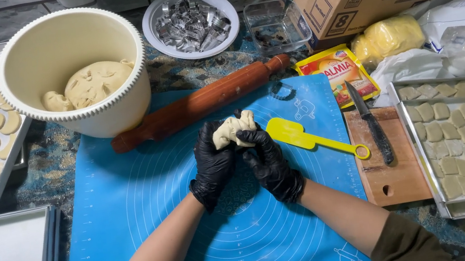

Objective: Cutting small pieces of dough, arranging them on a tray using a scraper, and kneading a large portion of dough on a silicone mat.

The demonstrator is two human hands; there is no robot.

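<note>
Two black-gloved hands, the left hand (211,161) and the right hand (267,159), are pressing a lump of dough (232,129) between them, fingers clenched around it, above a blue baking mat (134,212). A yellow spatula (301,136) and wooden rolling pin (198,103) are lying just beside them on the table.
</note>
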